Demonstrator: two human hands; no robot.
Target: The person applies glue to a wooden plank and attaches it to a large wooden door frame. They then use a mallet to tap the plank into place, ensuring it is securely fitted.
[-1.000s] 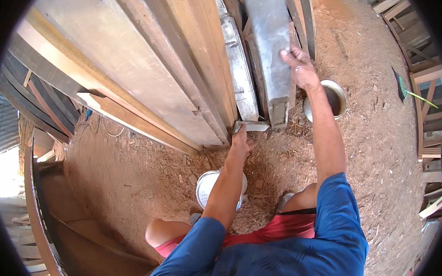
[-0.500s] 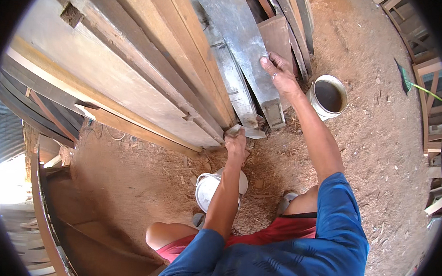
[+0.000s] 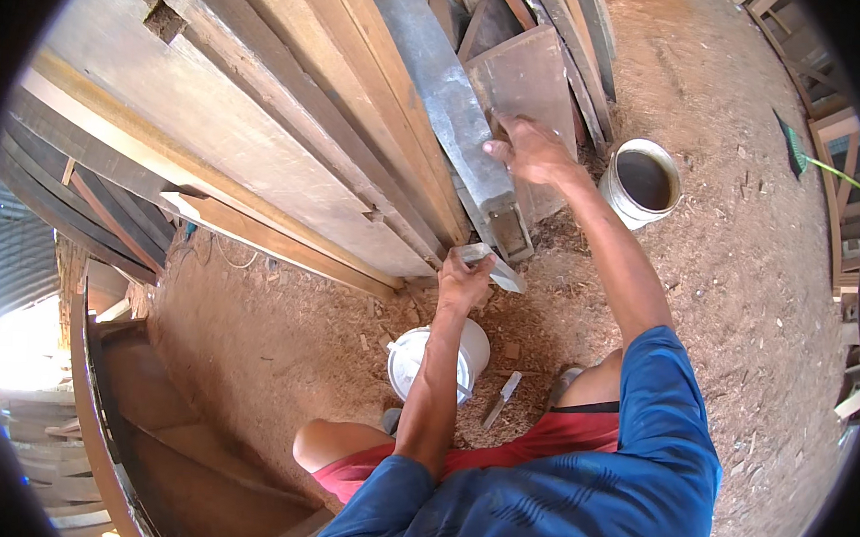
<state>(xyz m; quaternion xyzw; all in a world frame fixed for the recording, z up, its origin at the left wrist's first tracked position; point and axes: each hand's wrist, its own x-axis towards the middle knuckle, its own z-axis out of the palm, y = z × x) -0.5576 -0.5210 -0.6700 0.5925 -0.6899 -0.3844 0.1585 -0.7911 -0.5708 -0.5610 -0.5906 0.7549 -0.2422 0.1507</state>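
Observation:
My left hand [image 3: 463, 284] is closed round a pale flat piece [image 3: 500, 270], low down by the foot of the leaning wood. What the piece is cannot be made out, as my fingers cover part of it. My right hand [image 3: 540, 156] grips the right edge of a long grey plank [image 3: 447, 106], thumb and fingertips at its side. The plank leans with its squared lower end close to my left hand. Behind my right hand stands a brown board [image 3: 530, 76].
A white lidded bucket [image 3: 479, 346] stands below my left forearm, with a scraper-like tool [image 3: 503, 399] on the ground beside it. An open bucket [image 3: 625, 205] of dark liquid is at the right. Long timbers [image 3: 360, 112] lean at the left. Wood shavings cover the dirt floor.
The grey plank has tilted and shifted left, uncovering more of the brown board. My right hand moved slightly left with it. The pale piece has turned outward in my left hand. The scraper-like tool now shows.

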